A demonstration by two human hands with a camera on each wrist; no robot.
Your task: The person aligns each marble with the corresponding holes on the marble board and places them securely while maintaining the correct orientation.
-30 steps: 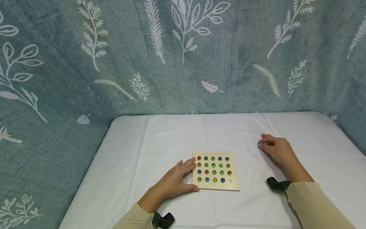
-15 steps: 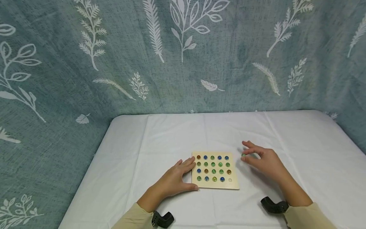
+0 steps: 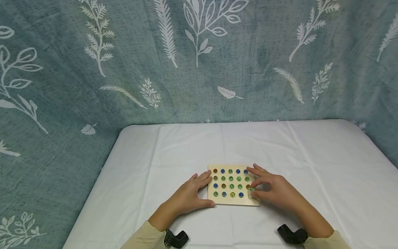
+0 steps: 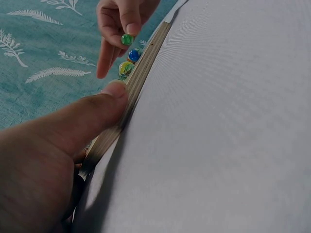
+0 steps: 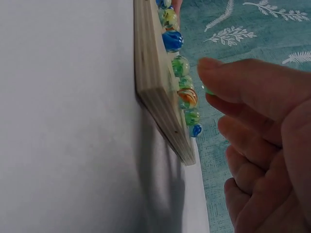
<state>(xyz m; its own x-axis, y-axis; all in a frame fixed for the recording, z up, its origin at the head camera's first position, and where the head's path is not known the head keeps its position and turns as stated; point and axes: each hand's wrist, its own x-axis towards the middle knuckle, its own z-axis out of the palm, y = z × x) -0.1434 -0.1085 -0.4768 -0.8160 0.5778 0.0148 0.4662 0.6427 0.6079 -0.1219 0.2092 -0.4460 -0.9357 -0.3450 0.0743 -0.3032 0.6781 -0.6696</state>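
A pale wooden board (image 3: 228,201) with rows of glass marbles lies on the white cloth. My left hand (image 3: 190,195) rests against its left side, fingers spread and fairly straight, fingertips over the left edge and thumb at the near edge. Between thumb and index finger my right hand (image 3: 278,193) pinches a green marble (image 4: 127,39) above the board's right part, near an orange-brown marble (image 5: 187,97). In the right wrist view the fingers hide most of the pinched marble. The board's near right corner spot is partly covered by the right hand.
White cloth (image 3: 174,148) covers the table around the board. A teal curtain with white leaf prints (image 3: 199,86) hangs behind and at the sides. Each wrist wears a black camera mount, the left one (image 3: 176,239) and the right one (image 3: 292,235).
From the right side of the table my right hand has moved left and toward me, carrying the green marble over the board. My left hand and the board have stayed in place.
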